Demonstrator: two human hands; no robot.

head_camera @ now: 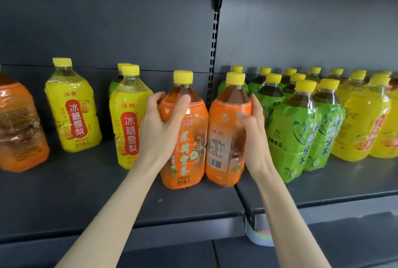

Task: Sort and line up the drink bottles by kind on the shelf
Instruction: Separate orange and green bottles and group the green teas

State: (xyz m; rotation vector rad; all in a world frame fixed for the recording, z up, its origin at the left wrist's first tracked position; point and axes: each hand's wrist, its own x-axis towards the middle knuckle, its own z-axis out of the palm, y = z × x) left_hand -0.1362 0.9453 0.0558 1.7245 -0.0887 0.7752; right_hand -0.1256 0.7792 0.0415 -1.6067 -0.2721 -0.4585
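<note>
Head view, the only one: two orange tea bottles stand upright between the hands, touching side by side, long axes vertical, caps up; left hand (163, 125) curls round the shoulder of the left orange bottle (189, 151), thumb across its front; right hand (253, 132) wraps the right orange bottle (224, 145), thumb on the label, fingers behind it; both grips look firm, neither hand spread wide. Just outside the left hand stands a yellow pear bottle (127, 121), close to its knuckles; just outside the right hand begin the green tea bottles (293, 136), already ranked in rows. A third orange bottle (19, 127) lies well off beyond the left hand, past the yellow ones; so, as I judge it, the pair's own kind lies leftward along the shelf (193, 203), and the left arm is the nearer to lead there.
</note>
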